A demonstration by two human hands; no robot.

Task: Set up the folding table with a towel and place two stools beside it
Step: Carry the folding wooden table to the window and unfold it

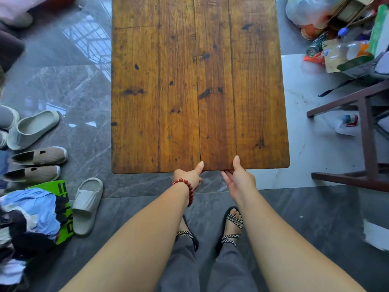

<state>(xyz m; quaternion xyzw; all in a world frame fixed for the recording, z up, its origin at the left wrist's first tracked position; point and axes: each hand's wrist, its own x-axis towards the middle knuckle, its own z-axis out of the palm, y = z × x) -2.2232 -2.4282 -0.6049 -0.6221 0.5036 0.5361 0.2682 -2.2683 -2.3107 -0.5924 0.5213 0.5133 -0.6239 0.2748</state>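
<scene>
Wooden bench [200, 85], centre frame, bare of towel; no stools visible. Left hand [188, 178] and right hand [239, 180] both grip its near edge, thumbs on top. Risk: gripped close together, the bench may swing into the slippers [33, 128] at left.

The folding table [200, 85] runs off the top edge (legs hidden beneath), fingers tucked under its rim.
</scene>
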